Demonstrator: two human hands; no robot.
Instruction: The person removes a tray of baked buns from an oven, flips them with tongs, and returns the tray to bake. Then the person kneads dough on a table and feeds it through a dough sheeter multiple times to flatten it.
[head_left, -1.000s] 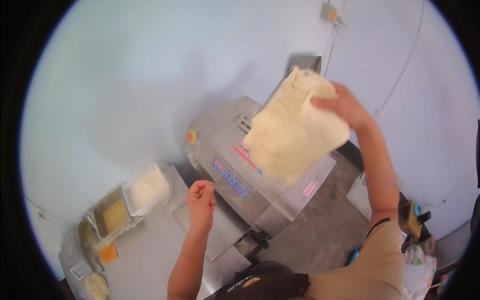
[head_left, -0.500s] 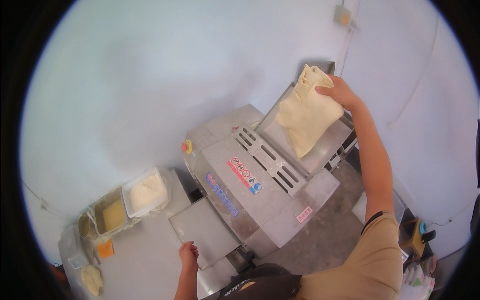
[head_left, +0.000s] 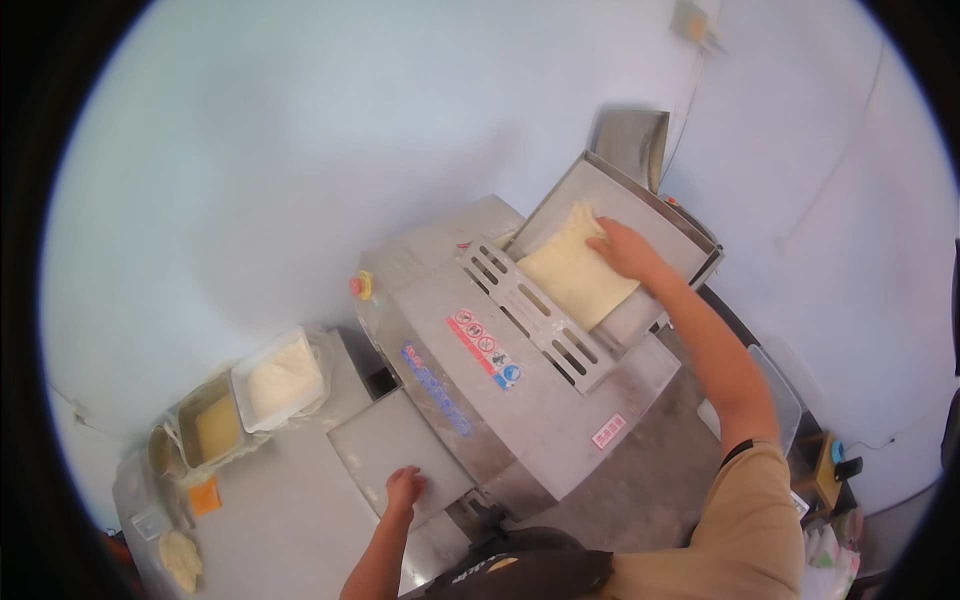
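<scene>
A pale sheet of dough [head_left: 578, 272] lies on the raised steel tray [head_left: 625, 195] of a dough-rolling machine [head_left: 480, 340]. Its lower edge reaches the slotted guard [head_left: 535, 315]. My right hand [head_left: 622, 248] grips the sheet's upper right side, thumb on top; some fingers are hidden behind it. Over the lower steel tray [head_left: 375, 440] on the near side, my left hand [head_left: 404, 488] has its fingers curled in, with nothing visible in them.
On the steel table at left stand a white tub of flour [head_left: 283, 382], a metal pan with yellowish contents [head_left: 218, 428] and a round tin [head_left: 165, 452]. An orange scraper [head_left: 204, 497] and a dough lump [head_left: 180, 560] lie nearby. A red stop button [head_left: 357, 286] juts from the machine.
My right hand has lowered the dough from above the raised tray onto it, moving left and down toward the slotted guard. My left hand has shifted slightly right over the lower tray.
</scene>
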